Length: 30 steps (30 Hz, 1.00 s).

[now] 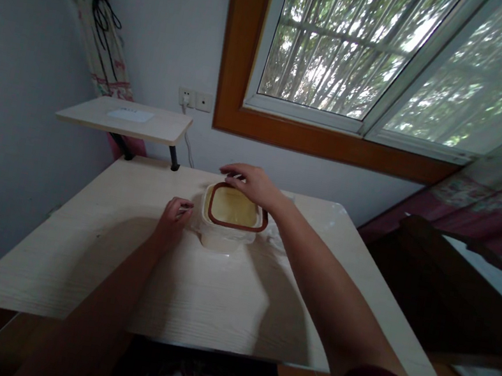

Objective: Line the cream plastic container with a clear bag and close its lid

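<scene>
No text, label, brand or number can be read anywhere in view. The white sheet [130, 115] lying on the shelf [168, 129] carries a faint dark mark near its top edge, but it is too small and blurred to make out. The plastic tub [225, 238] and the wall socket [186, 97] show nothing legible either.

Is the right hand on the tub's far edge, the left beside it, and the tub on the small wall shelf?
Almost: the head view shows the tub on the large table, not the shelf; the right hand and left hand are as you say.
</scene>
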### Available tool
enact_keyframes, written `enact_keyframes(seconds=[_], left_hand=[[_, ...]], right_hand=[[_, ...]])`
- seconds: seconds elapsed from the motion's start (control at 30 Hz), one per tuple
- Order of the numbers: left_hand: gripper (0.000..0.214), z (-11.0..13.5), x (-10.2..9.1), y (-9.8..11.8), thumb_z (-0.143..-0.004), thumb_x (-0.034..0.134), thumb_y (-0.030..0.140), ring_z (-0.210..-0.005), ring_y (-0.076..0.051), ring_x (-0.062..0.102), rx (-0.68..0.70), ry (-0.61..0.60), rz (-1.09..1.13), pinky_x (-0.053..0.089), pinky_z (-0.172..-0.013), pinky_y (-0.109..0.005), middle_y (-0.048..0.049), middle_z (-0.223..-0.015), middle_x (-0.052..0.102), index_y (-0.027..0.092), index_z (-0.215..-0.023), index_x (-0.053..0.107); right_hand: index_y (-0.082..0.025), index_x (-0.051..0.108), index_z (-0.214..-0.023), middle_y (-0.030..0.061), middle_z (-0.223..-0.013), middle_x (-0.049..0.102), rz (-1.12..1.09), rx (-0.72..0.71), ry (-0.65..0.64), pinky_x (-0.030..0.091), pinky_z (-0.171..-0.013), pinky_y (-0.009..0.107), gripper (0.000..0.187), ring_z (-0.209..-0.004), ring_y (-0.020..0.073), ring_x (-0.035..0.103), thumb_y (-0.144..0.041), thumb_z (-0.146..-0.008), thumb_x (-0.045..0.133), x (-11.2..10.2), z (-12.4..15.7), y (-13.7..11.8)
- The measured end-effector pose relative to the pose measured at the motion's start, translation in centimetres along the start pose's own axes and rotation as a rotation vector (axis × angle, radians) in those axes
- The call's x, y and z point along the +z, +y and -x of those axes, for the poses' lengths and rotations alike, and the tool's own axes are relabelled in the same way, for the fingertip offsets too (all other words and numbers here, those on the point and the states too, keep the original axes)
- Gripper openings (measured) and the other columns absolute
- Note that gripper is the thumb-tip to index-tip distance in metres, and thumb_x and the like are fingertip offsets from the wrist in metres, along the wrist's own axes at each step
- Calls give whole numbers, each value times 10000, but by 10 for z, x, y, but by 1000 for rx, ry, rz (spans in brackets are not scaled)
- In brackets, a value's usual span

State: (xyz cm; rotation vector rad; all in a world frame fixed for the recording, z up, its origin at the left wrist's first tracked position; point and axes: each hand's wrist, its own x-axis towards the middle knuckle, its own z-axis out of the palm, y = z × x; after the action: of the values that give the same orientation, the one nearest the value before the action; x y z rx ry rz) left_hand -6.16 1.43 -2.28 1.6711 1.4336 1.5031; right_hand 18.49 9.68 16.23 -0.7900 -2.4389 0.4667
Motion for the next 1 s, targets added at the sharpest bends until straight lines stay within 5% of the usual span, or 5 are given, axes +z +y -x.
enact_keyframes(seconds=[0.37, 0.57, 0.67, 0.83, 1.0], left_hand=[[209, 1, 3, 4, -910, 575, 348, -1044, -223, 634, 27, 13, 2, 576, -929, -421, -72, -1113, 603, 217, -1067, 620], [215, 2, 4, 6, -910, 578, 345, -1032, -220, 641, 34, 10, 6, 578, -928, -422, -72, -1119, 602, 219, -1077, 626], [213, 2, 5, 8, -903, 580, 343, -1035, -223, 637, 42, 10, 1, 581, -923, -425, -73, -1110, 600, 217, -1069, 623], [221, 2, 8, 11, -885, 588, 344, -1017, -222, 638, 38, 8, -7, 588, -906, -421, -73, -1101, 602, 216, -1062, 628], [227, 3, 7, 11, -902, 572, 347, -1021, -217, 636, 21, -21, -11, 581, -913, -416, -78, -1135, 599, 210, -1074, 629]], right_hand=[[-257, 731, -1163, 68, -1167, 741, -17, -9, 347, 513, -1007, 399, 290, -1112, 217, 669, -389, -1017, 518, -24, 64, 2], [-225, 742, -1066, 103, -1113, 734, 84, 311, 553, 560, -904, 426, 273, -1034, 253, 678, -359, -968, 525, -1, 121, 55], [-205, 759, -1052, 135, -1125, 738, 345, 411, 430, 500, -1012, 503, 271, -1082, 300, 654, -331, -943, 545, 20, 151, 69], [-213, 724, -1207, 130, -1313, 676, 550, 387, 179, 463, -1049, 490, 347, -1193, 322, 605, -396, -942, 593, 53, 185, 56], [-194, 726, -1187, 129, -1275, 696, 605, 432, 113, 461, -1028, 443, 317, -1094, 290, 650, -333, -943, 578, 57, 199, 56]])
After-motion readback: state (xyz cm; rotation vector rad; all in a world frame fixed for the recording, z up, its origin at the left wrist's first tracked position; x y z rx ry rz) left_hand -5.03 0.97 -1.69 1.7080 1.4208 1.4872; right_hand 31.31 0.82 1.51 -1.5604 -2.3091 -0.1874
